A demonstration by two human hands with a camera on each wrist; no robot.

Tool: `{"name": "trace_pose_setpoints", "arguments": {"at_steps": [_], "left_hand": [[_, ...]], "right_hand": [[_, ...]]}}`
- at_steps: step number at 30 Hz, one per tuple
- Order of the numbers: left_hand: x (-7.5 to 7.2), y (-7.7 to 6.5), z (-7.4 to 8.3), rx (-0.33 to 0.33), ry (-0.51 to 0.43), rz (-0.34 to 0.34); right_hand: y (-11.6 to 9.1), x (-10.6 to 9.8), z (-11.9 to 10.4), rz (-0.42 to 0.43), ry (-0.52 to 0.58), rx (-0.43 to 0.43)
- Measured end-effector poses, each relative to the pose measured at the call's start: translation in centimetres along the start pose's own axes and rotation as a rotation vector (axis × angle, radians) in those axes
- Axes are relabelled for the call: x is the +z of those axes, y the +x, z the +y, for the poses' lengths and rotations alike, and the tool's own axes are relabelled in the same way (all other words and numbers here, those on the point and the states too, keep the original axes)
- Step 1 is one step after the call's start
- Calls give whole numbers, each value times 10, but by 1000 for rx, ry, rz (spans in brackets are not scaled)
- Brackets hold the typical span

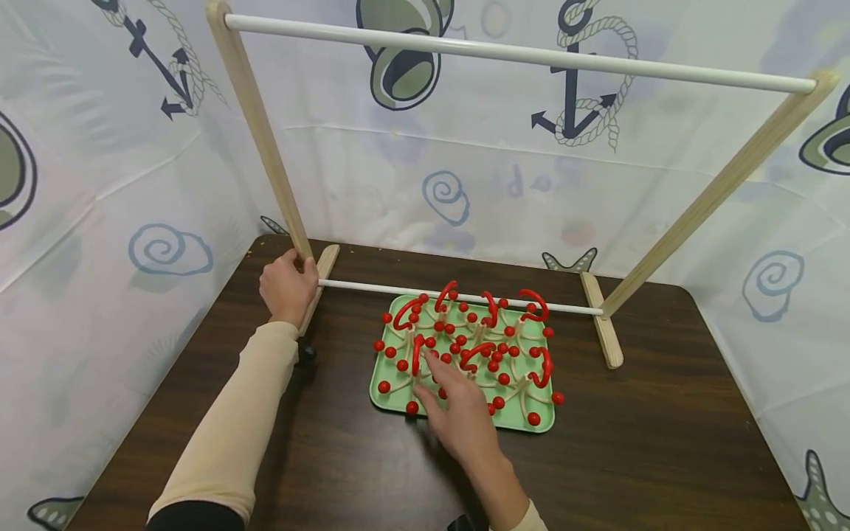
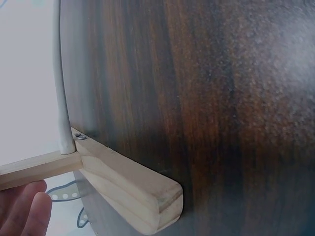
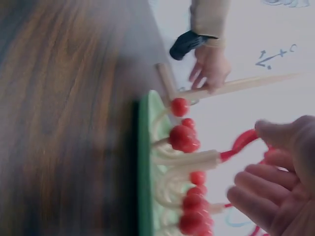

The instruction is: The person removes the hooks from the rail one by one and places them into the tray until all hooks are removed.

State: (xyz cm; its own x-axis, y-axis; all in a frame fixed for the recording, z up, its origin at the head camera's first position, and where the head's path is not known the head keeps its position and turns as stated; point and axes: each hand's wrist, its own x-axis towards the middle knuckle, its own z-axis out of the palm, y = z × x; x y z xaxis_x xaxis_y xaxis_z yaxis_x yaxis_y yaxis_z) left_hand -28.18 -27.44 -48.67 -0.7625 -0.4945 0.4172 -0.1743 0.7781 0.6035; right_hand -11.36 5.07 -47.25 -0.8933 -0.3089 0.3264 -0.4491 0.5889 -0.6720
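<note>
My left hand (image 1: pixel 288 287) grips the left wooden upright (image 1: pixel 268 147) of a frame just above its foot. In the left wrist view, its fingers (image 2: pixel 37 211) lie along that post. My right hand (image 1: pixel 461 413) reaches over a green tray (image 1: pixel 381 402), thumb and index finger apart beside a red loop (image 1: pixel 416 354). In the right wrist view, a fingertip overlaps a red loop (image 3: pixel 243 141) and the other fingers are loosely bent. On the tray stand several pieces with cream stems (image 3: pixel 197 160), drooping strands ending in red balls (image 3: pixel 182 137), and red loops on top.
A white top bar (image 1: pixel 518 51) spans the frame at head height of the view, and a lower bar (image 1: pixel 365 286) runs close behind the tray. The right upright (image 1: pixel 717 195) rises from its wooden foot (image 1: pixel 607 332). Printed cloth (image 1: pixel 398 184) surrounds the dark wooden table (image 1: pixel 664 442).
</note>
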Motion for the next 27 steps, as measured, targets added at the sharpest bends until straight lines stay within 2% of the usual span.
{"name": "trace_pose_setpoints", "arguments": {"at_steps": [5,7,10,13,17,19,23,27], "left_hand": [[0,-2,-1,-4,-6,-8],[-1,-2,-3,-14,-8,-10],[-4,0,-5,-23,-14,-12],[-7,4,-8,-28,-17,-4],[-9,8,-13,-31,-22,2],[-10,8,-16,-35,-38,-1],[-13,8,-20,-16,-108,-53],[-21,-1,-29,47,-205,-124]], "right_hand": [[-22,-33,4,-104,83,-28],[-30,-49,9,-111,118,-43],[-40,-75,19,-44,152,-57],[-50,-101,32,78,145,-47],[-65,-131,55,219,38,65],[-73,-143,67,258,-28,142],[-86,-158,88,290,-145,241],[-96,-167,103,256,-237,265]]}}
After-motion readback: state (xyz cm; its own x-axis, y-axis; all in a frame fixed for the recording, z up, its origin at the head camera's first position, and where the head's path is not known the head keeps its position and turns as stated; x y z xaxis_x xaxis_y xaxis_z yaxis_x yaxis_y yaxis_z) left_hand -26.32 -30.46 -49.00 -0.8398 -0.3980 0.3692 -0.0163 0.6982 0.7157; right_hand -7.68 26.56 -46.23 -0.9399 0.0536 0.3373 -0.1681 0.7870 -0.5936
